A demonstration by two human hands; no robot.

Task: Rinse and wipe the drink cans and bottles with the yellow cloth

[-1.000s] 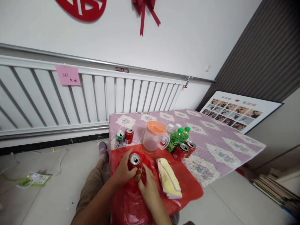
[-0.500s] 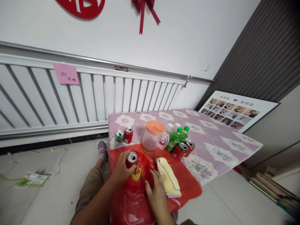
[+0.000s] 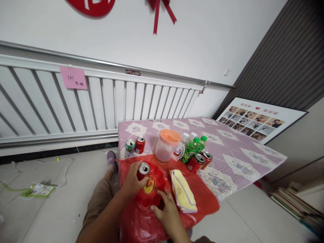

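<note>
My left hand [image 3: 133,182] is wrapped round a red drinks can [image 3: 143,169] with its top opened, held upright at the mouth of a red plastic bag [image 3: 202,199] spread over the table's near corner. My right hand [image 3: 165,211] lies lower and to the right, its fingers pinching the bag's plastic just below the can. A folded yellow cloth [image 3: 182,194] rests on the bag right beside that hand.
On the purple patterned tablecloth [image 3: 235,158] stand a clear jug with an orange lid [image 3: 165,146], green bottles [image 3: 193,148], two red cans [image 3: 199,161] lying over, and a green and a red can [image 3: 135,145] upright. A radiator lines the wall; papers litter the floor.
My right hand left the can, swung out toward the yellow cloth, then came back to grip the bag under the can. My left hand kept hold of the can.
</note>
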